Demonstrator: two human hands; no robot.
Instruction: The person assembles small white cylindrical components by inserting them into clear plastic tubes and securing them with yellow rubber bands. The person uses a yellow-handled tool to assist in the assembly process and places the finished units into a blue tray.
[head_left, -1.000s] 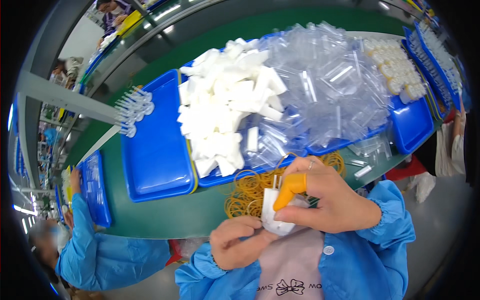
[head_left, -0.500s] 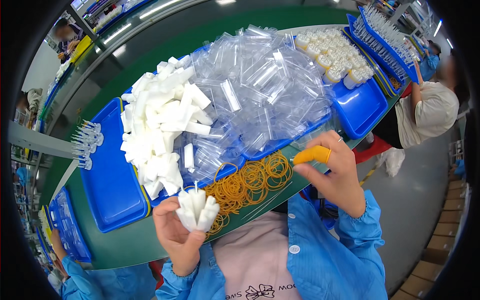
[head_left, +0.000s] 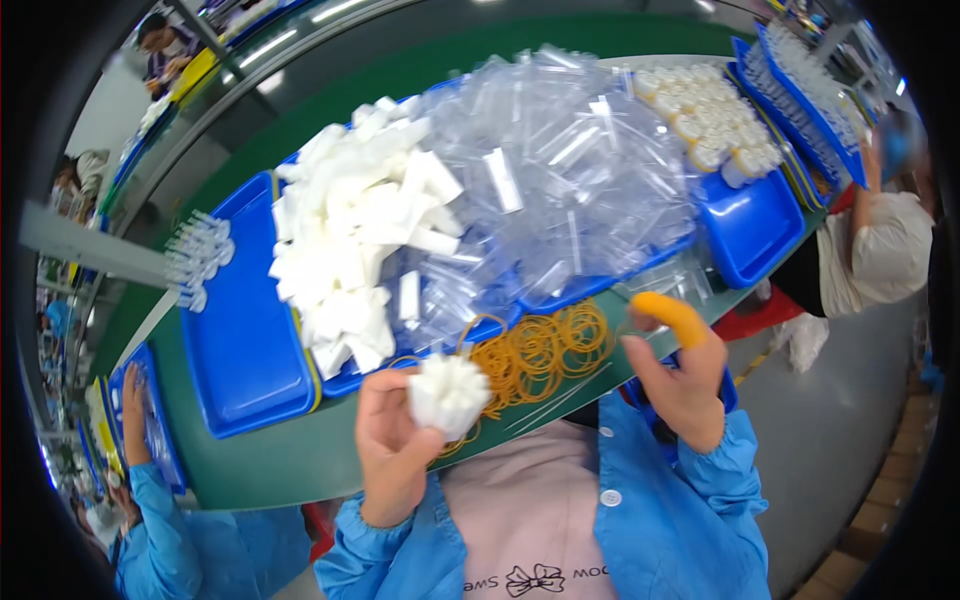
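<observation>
Low over the table's near edge, my left hand [head_left: 390,440] is closed round a bundle of white foam pieces [head_left: 450,396], their ends fanning upward. My right hand [head_left: 685,375] hovers to the right, with an orange finger cot [head_left: 672,315] on its index finger. Thumb and index finger are apart there, and I make out nothing held between them, though the picture is blurred. Between the hands lies a heap of tan rubber bands [head_left: 540,350]. Thin rods [head_left: 560,400] rest on the green table in front of the bands.
White foam pieces [head_left: 350,210] and clear plastic sleeves [head_left: 560,170] are heaped behind the hands. At left, a blue tray [head_left: 250,360] carries small clear stemmed parts [head_left: 200,255]. Banded white bundles [head_left: 715,120] stand beside another blue tray [head_left: 755,235]. Co-workers sit at both sides.
The foam bundle has tipped so that its top faces me more, and it has shifted right and up a little. My right thumb and index finger have spread farther apart. The whole view has shifted slightly.
</observation>
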